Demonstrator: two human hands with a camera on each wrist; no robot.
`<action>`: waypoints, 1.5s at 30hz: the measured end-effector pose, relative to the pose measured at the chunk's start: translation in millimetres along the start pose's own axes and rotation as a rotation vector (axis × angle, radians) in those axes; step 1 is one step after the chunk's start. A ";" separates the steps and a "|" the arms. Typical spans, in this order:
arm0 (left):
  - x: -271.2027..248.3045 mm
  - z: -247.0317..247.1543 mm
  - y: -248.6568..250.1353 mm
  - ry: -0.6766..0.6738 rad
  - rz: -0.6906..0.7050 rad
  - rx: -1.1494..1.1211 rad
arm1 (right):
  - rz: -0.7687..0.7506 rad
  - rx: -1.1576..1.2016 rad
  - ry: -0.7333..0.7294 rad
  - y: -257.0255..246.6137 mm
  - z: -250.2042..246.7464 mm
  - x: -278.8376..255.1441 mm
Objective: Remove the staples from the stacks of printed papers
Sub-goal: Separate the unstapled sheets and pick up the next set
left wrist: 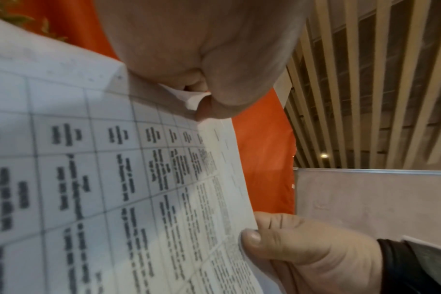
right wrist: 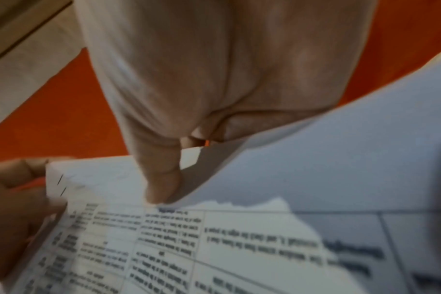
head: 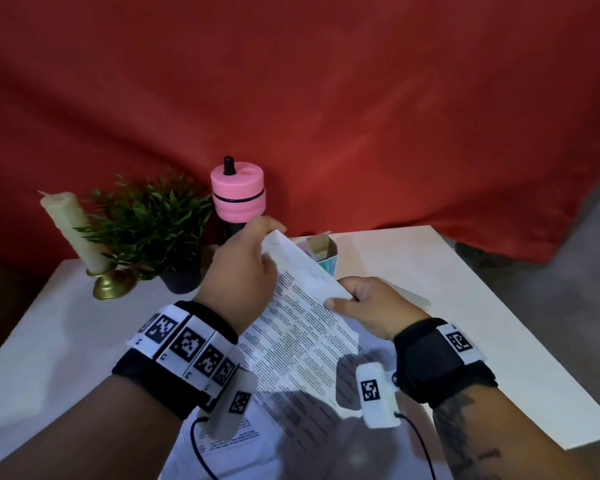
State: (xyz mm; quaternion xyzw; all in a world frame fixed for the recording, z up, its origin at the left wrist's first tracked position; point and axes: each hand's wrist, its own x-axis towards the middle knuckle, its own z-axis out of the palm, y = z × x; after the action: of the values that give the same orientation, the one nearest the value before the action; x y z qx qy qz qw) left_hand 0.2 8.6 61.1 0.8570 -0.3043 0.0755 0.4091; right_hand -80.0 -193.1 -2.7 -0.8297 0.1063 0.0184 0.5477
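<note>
A stapled stack of printed papers (head: 302,306) with table text is held tilted above the table. My left hand (head: 270,231) pinches its far corner, which folds over in the left wrist view (left wrist: 194,99). My right hand (head: 340,294) pinches the stack's upper edge, thumb on top. In the right wrist view two dark staples (right wrist: 60,179) sit in the corner beside the left hand's fingers (right wrist: 18,199), and the right thumb (right wrist: 161,179) presses on the sheet. More printed sheets (head: 291,427) lie flat on the table under my wrists.
The white table (head: 465,306) carries a cream candle in a brass holder (head: 73,233), a small potted plant (head: 149,223), a pink-topped bottle (head: 238,195) and a small open carton (head: 323,251) along its far edge. A red cloth (head: 326,98) hangs behind.
</note>
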 end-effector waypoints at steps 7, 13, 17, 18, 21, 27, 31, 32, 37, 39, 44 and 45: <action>12.4 16.6 0.1 0.189 0.072 0.186 | 0.010 0.295 0.309 13.7 -27.4 -34.9; 10.5 55.8 -0.8 0.100 -0.006 -0.211 | 0.010 0.521 0.588 44.9 -64.3 -81.7; 8.1 102.0 31.0 -0.235 -0.174 -0.438 | 0.052 0.556 0.744 64.2 -86.8 -117.0; 5.4 116.4 43.2 -0.343 -0.162 -0.413 | 0.066 0.569 0.784 72.0 -95.6 -128.3; -6.3 143.3 76.4 -0.510 -0.109 -0.382 | 0.114 0.563 0.855 93.7 -116.9 -154.4; -36.0 210.1 149.4 -0.699 -0.066 -0.416 | 0.238 0.470 1.043 164.5 -168.4 -223.2; -62.6 259.9 191.2 -0.851 -0.028 -0.466 | 0.371 0.478 1.043 224.1 -195.2 -270.1; -70.2 273.3 200.0 -0.902 -0.021 -0.486 | 0.414 0.480 1.041 242.8 -200.0 -281.3; -111.8 342.2 224.9 -1.125 -0.006 -0.399 | 0.641 0.479 0.975 315.2 -203.0 -328.6; -130.1 366.9 230.2 -1.166 -0.016 -0.369 | 0.723 0.487 0.960 349.3 -194.4 -343.9; -171.9 422.2 234.8 -1.317 0.043 -0.163 | 0.947 0.794 0.908 425.6 -144.8 -377.8; -179.4 435.5 229.4 -1.352 0.034 -0.119 | 0.987 0.888 0.908 433.2 -133.0 -384.1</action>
State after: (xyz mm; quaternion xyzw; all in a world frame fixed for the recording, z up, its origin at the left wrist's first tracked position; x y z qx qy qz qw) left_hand -329.7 -344.5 -141.3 0.6869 -0.5103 -0.4873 0.1742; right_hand -551.7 -418.0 -285.2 -0.3181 0.6706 -0.1249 0.6584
